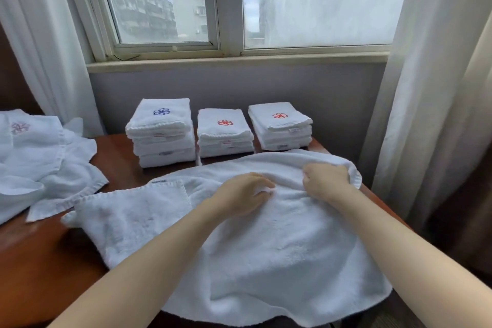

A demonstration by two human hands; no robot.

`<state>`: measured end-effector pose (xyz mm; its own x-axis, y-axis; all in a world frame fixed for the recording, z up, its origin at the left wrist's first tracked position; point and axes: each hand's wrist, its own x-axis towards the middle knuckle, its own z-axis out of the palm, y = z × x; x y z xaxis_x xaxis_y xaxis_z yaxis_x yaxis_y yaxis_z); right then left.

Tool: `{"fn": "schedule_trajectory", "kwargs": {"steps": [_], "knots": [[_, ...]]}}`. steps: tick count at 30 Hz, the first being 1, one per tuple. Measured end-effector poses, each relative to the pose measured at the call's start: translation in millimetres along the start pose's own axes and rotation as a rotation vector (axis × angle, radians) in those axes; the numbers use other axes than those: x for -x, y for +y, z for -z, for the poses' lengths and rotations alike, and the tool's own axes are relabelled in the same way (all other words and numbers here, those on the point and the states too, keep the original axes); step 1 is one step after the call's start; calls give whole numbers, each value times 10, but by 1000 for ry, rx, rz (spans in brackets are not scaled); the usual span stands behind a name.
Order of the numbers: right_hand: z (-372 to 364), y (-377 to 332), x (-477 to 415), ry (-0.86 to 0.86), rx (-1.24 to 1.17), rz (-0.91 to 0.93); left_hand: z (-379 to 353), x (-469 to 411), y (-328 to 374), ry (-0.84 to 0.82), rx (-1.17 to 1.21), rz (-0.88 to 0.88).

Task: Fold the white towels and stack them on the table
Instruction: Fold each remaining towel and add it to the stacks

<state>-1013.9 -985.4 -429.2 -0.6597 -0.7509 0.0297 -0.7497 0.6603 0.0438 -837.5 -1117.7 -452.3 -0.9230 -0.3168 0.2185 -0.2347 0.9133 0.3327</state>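
Note:
A large white towel [279,247] lies spread over the brown table [40,261], its near edge hanging off the front. My left hand [243,193] sits on the towel's middle and pinches a fold of cloth. My right hand [326,178] grips the towel's far right edge, which curls up around it. Three stacks of folded white towels stand at the back: the left stack [162,133] with a blue emblem, the middle stack [225,133] and the right stack [281,126] with red emblems.
A heap of unfolded white towels [40,162] lies at the table's left. Behind the stacks are a grey wall and a window sill [234,62]. White curtains [431,88] hang at both sides, the right one close to the table's corner.

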Motion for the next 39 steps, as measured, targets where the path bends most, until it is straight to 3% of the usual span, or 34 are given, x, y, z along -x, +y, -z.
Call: {"fn": "schedule_trajectory", "kwargs": {"steps": [3,7,13,21,28,34,39], "knots": [[47,-197,5,133,-156,47,181,112,-145,79,-27,94],[152,-738,47,31,-566,270,610,469,-482,204,-37,233],[274,-1717,109,-77,-818,501,1174,1184,-1029,267,-44,472],[287,-2598,145,-90,-827,630,1444,1944,-1493,301,-12,757],[258,-3005,-17,-73,-671,607,1449,2103,-1678,269,-6,904],[225,-3036,-204,-263,-470,670,1410,2072,-1741,94,129,902],[261,-3042,-256,-309,-369,739,1521,1984,-1704,-116,143,912]]}}
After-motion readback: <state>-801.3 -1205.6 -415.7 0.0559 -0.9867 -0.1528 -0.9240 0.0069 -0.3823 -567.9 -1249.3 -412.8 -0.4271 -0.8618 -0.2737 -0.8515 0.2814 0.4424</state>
